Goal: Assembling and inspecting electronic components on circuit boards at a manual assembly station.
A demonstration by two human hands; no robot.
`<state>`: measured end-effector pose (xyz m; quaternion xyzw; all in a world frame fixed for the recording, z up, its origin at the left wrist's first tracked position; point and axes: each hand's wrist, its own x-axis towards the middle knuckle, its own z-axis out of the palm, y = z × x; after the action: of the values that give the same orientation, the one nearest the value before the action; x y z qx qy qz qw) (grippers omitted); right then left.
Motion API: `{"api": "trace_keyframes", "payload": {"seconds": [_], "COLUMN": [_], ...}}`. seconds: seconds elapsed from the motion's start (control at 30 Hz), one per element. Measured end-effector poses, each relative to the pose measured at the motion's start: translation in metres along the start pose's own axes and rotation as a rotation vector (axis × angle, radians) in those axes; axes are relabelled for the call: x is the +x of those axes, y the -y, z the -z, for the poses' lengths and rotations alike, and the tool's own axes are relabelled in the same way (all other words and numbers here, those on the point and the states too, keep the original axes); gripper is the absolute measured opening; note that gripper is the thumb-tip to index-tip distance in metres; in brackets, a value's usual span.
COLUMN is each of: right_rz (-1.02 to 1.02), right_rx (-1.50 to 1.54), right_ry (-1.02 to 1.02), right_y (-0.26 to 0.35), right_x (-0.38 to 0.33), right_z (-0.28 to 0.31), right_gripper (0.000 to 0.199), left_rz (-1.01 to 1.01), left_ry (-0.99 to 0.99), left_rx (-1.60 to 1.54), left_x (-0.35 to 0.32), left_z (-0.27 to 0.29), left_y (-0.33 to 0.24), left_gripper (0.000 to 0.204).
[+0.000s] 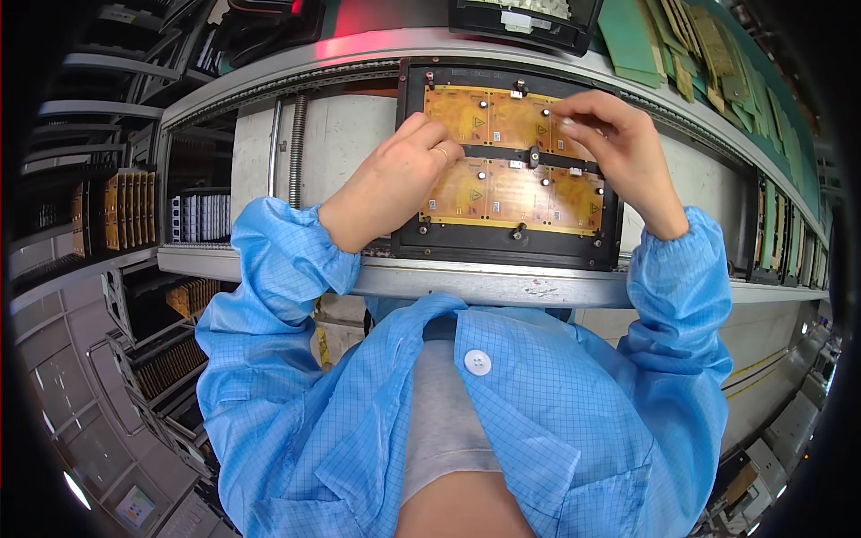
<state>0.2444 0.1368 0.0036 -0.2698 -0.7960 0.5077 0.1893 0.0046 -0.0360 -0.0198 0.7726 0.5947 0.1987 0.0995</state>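
Observation:
Two yellow-orange circuit board panels, an upper one [511, 117] and a lower one [513, 199], lie flat in a black carrier frame [466, 244]. Small white round components dot both panels, and black clamp posts [534, 158] stand along the edges and the middle bar. Over the left side of the carrier, my left hand [387, 184] has its fingers curled together; its fingertips and whatever they grip are hidden. My right hand [625, 148] hovers at the upper panel's right end, thumb and forefinger pinched close together; anything between them is too small to name.
The carrier rests across metal conveyor rails [502, 285]. A black bin of white parts [529, 13] stands beyond the far rail. Green boards [632, 40] are stacked at the far right. Racks of upright boards [130, 211] stand at the left.

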Motion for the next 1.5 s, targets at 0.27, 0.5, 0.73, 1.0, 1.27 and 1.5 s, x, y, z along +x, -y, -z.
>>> {"api": "trace_keyframes", "payload": {"seconds": [0.27, 0.5, 0.73, 1.0, 1.27, 1.5], "right_rz": [0.377, 0.444, 0.408, 0.464, 0.156, -0.033], "right_rx": [-0.431, -0.534, -0.604, -0.628, -0.974, -1.140], "right_ry": [0.033, 0.104, 0.169, 0.100, -0.473, -0.503], "right_y": [0.012, -0.002, 0.000, -0.003, 0.004, -0.027], "right_x": [0.072, 0.097, 0.104, 0.098, 0.072, 0.105], "right_z": [-0.048, -0.073, -0.075, -0.075, 0.022, 0.018], "right_gripper": [0.016, 0.017, 0.016, 0.022, 0.022, 0.070], "left_rz": [0.017, 0.466, 0.537, 0.468, 0.450, 0.262], "left_ry": [-0.324, -0.511, -0.466, -0.363, -0.256, -0.114], "left_rx": [-0.168, -0.536, -0.561, -0.442, -0.549, -0.617], "left_x": [-0.004, -0.028, -0.033, -0.028, -0.040, -0.042], "left_z": [0.009, -0.002, -0.007, -0.009, -0.009, -0.001], "left_y": [0.014, 0.049, 0.055, 0.051, 0.047, 0.065], "left_gripper": [0.026, 0.024, 0.023, 0.024, 0.034, 0.042]}}
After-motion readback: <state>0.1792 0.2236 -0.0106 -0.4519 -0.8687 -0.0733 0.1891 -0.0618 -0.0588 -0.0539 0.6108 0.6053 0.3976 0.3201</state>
